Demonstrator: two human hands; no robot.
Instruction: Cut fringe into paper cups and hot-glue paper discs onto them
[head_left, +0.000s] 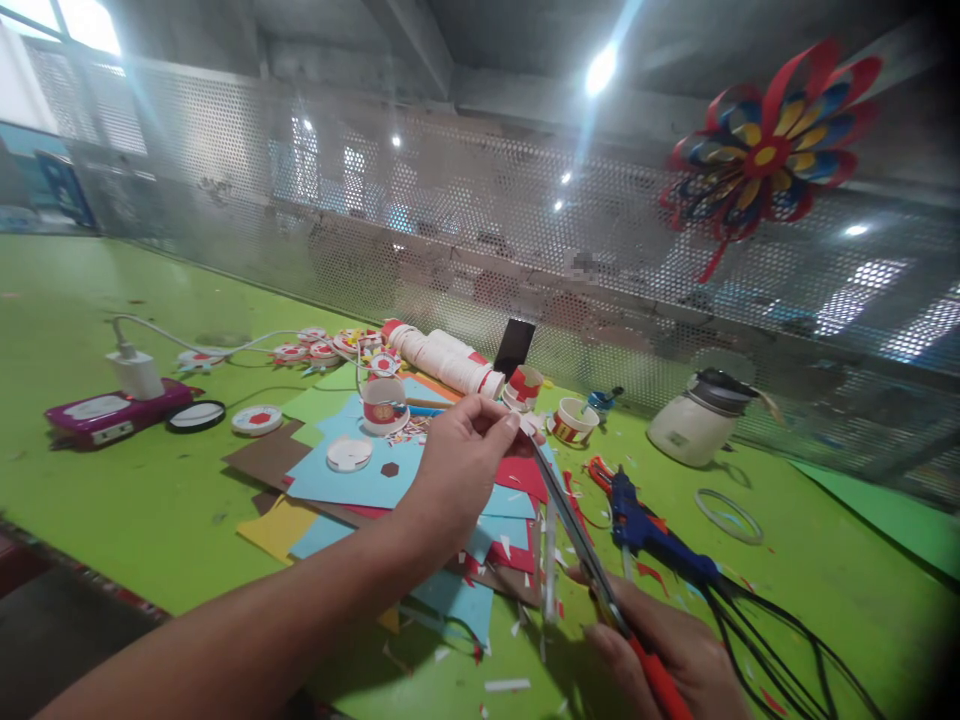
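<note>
My left hand (459, 465) is raised over the coloured sheets, thumb and fingers pinched on a small white piece (531, 424), perhaps paper. In my right hand (667, 645) are scissors (574, 530) with a red handle, their long blades pointing up and away from me. The blade tips reach the white piece at my left fingertips; whether they are apart there I cannot tell. Below lie light blue paper sheets (315, 478), with a dark hexagon (390, 469) and a white round lid (349, 454) on top. Behind my left hand stands a red-and-white paper cup (385, 408).
A blue hot glue gun (637, 520) with a black cord lies right of the scissors. Further back are stacked paper cups (442, 358), another cup (574, 422) and a whitish jar (694, 420). A purple power strip (120, 412) sits left. Paper scraps litter the green table (97, 540).
</note>
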